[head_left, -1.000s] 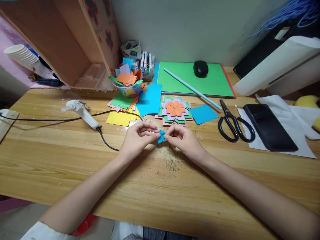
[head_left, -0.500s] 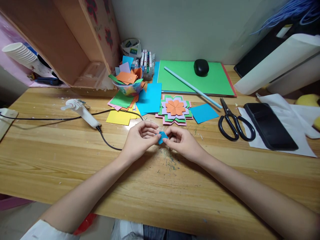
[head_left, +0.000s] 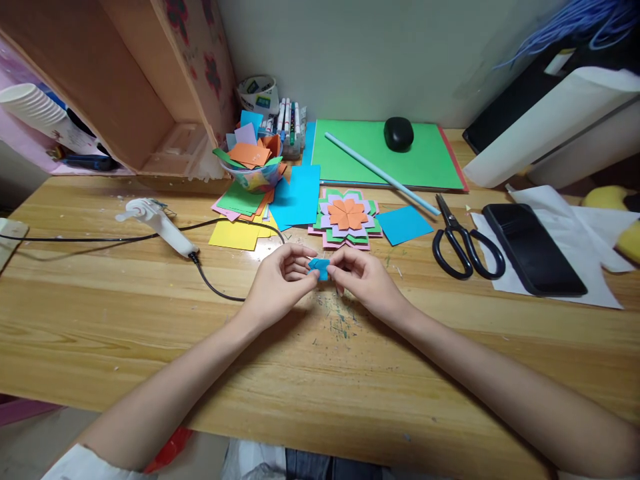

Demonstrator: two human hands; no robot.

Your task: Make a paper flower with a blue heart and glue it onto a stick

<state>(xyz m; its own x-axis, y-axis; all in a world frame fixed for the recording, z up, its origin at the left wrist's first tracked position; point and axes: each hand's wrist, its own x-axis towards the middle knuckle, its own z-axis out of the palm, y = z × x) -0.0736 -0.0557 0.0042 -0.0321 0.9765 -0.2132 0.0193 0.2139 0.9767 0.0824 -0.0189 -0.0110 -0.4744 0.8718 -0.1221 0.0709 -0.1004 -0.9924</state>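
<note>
A small folded piece of blue paper [head_left: 321, 269] is held just above the table, between my two hands. My left hand [head_left: 283, 279] pinches its left side between thumb and fingers. On its right edge, the thumb and fingertips of my right hand [head_left: 364, 277] are closed too. Just beyond my fingers lies a layered paper flower [head_left: 347, 217] in orange, lilac, green and pink. A flat blue paper square [head_left: 404, 225] rests to the right of the flower, and a larger blue sheet [head_left: 300, 193] lies behind on the left.
A white hot glue gun [head_left: 165, 227] with a black cord lies left. Black-handled scissors [head_left: 465, 247] and a phone [head_left: 533, 247] lie right. Behind are a bowl of paper scraps [head_left: 255, 179], a green sheet [head_left: 360, 150], a pale blue stick [head_left: 380, 172] and a black mouse [head_left: 399, 135].
The folded blue paper has been turned between my fingers and now shows a wider, flatter shape with a diagonal fold. The view has shifted slightly to the right.
</note>
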